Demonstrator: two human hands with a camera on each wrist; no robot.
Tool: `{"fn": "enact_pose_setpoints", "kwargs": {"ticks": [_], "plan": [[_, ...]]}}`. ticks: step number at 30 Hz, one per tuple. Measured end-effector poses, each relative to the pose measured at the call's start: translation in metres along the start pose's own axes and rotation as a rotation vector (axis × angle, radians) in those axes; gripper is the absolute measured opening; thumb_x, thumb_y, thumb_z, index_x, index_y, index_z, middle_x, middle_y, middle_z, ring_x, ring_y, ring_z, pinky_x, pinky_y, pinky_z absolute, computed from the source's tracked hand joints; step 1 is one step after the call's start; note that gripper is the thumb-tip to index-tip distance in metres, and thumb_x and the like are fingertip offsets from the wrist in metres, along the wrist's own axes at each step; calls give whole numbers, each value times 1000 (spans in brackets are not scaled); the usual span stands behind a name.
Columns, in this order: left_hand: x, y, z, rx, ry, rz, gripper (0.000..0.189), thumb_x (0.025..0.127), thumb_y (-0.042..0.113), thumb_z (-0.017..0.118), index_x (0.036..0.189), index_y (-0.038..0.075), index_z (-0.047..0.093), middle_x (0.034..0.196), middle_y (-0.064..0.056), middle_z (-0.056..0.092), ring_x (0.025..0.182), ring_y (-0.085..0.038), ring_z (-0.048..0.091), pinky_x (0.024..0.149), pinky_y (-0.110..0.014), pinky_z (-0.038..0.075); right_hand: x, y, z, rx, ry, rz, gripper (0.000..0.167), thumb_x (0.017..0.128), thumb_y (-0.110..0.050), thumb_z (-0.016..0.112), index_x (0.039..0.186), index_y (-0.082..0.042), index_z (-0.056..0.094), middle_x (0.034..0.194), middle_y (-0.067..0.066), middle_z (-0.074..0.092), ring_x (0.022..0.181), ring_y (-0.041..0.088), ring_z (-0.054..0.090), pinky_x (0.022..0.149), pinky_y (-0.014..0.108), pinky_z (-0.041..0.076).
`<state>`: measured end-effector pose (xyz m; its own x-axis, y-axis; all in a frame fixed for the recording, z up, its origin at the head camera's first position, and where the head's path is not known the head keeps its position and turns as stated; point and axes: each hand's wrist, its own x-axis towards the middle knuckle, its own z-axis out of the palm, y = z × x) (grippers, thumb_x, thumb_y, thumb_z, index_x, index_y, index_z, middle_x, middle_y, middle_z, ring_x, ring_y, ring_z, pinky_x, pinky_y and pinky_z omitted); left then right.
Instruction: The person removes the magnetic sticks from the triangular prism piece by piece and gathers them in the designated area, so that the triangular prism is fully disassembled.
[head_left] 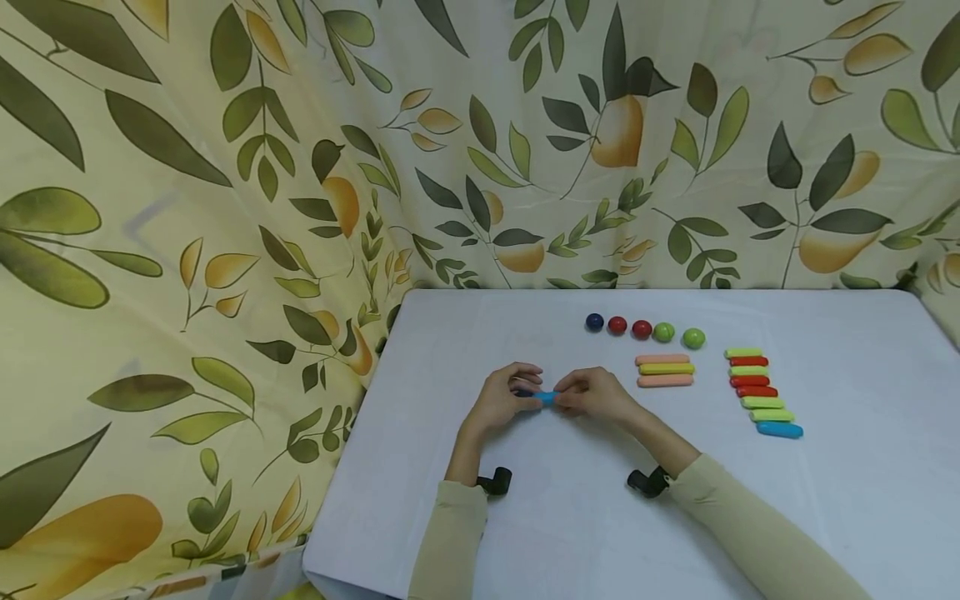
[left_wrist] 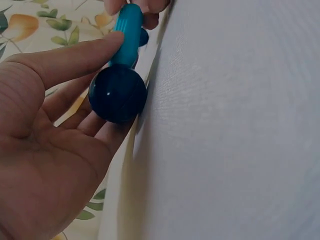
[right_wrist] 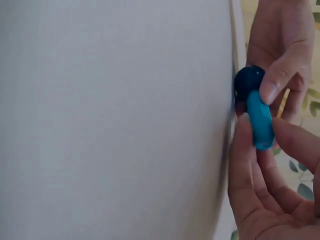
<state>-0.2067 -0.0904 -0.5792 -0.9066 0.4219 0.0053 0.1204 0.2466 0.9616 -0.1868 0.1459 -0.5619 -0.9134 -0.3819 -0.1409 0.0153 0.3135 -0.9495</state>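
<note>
My left hand and right hand meet over the table's left half, at either end of a short blue rod. In the left wrist view a glossy dark blue ball touches the near end of that rod, beside the left fingers. The left thumb presses on the rod with fingers behind it. Seen from the right wrist, the right thumb and a finger pinch the rod's other end, while the ball sits at the left-hand end.
Several balls, including a dark blue ball, a red ball and a green ball, line the back of the white table. Orange and yellow rods lie in front. Farther right is a column of rods, ending in another blue rod.
</note>
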Motion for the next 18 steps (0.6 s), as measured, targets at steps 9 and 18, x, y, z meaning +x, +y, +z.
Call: {"fn": "enact_pose_setpoints", "kwargs": {"ticks": [9, 18], "plan": [[-5, 2, -3, -11, 7, -25, 57, 80, -1, 89, 132, 12, 68, 124, -8, 71, 105, -17, 73, 95, -33, 59, -3, 5, -1, 13, 39, 50, 26, 98, -10, 73, 115, 9, 73, 98, 16, 78, 87, 24, 78, 77, 32, 65], [-10, 2, -13, 47, 31, -37, 60, 81, 2, 89, 135, 11, 67, 130, -9, 69, 107, -14, 72, 95, -37, 59, -7, 12, -11, 27, 50, 112, 30, 102, -12, 69, 122, 9, 70, 102, 17, 77, 91, 24, 77, 81, 32, 64]]}}
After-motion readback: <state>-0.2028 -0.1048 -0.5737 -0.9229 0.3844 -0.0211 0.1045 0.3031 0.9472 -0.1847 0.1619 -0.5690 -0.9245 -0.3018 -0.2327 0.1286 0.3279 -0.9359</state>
